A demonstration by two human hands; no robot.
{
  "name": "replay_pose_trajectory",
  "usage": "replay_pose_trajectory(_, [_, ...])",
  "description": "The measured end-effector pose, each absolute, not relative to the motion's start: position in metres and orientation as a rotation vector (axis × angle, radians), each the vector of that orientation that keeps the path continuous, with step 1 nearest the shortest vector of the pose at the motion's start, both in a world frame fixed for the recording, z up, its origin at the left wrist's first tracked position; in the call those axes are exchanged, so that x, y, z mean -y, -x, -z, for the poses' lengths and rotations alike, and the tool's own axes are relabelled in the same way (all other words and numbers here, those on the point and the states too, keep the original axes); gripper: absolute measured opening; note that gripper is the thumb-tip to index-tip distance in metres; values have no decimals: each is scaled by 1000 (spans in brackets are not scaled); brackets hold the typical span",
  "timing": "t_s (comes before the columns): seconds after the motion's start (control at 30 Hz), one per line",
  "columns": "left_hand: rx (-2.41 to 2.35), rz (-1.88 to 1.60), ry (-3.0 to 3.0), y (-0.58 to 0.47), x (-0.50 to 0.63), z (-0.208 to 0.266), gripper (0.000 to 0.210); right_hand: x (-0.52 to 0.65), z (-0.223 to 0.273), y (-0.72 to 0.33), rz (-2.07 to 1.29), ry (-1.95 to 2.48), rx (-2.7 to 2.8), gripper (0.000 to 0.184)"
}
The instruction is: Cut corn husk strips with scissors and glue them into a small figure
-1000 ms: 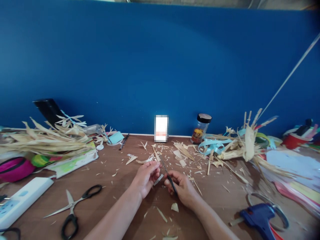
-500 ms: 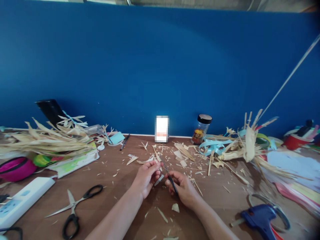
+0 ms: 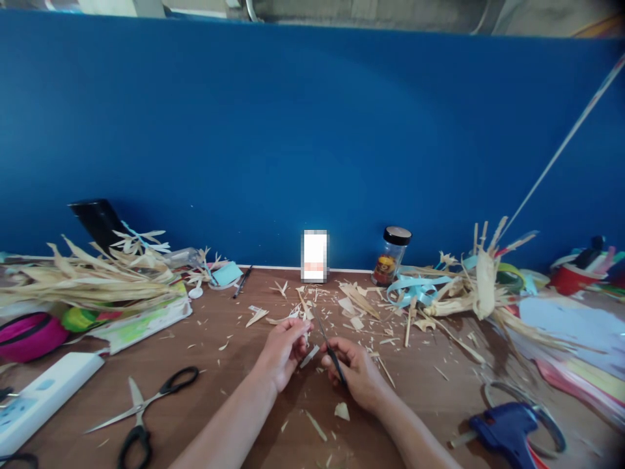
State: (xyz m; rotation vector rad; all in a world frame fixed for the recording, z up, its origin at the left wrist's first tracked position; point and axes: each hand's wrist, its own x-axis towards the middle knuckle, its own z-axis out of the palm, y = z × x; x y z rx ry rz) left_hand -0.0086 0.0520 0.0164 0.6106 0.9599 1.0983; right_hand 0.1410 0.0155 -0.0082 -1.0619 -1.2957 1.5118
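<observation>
My left hand [image 3: 284, 348] is closed in a pinch, thumb against fingertips. A narrow pale strip of dried corn husk [image 3: 303, 303] shows at those fingertips. Close beside it, my right hand [image 3: 350, 368] wraps round a slim dark tool [image 3: 334, 365] with a thin pointed metal end. The tool tilts up and left, its tip near my left fingertips; whether it has one blade or two I cannot tell. Beneath my hands, small husk scraps [image 3: 342, 410] lie scattered over the brown table [image 3: 234, 397].
Open scissors [image 3: 140, 407] and a white power strip [image 3: 53, 397] lie left. A blue glue gun [image 3: 508, 426] lies right. Husk bundles [image 3: 97, 280] flank both sides. A lidded jar [image 3: 389, 260], light-blue ribbon [image 3: 415, 288] and blurred phone [image 3: 315, 255] stand before the blue partition [image 3: 312, 130].
The whole view has shifted slightly, so the table things sit a little lower. My hands keep nearly the same pose, with the tool still in the right one.
</observation>
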Motion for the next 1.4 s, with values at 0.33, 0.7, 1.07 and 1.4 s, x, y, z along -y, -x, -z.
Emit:
replay_pose_trajectory(0.33, [-889, -1184, -475, 6, -54, -19, 8, -15, 5, -140, -1509, 1075, 1291, 30])
replay_pose_trajectory(0.7, [-968, -1173, -525, 7, -52, -17, 16, -16, 13, -142, -1461, 1066, 1374, 29])
replay_pose_trajectory(1.07, [-1004, -1160, -659, 6, -50, -19, 22, -12, 6, -144, -1524, 1027, 1401, 32])
replay_pose_trajectory(1.4, [-1016, -1140, -678, 6, -50, -16, 23, -11, 4, -143, -1554, 1031, 1411, 30])
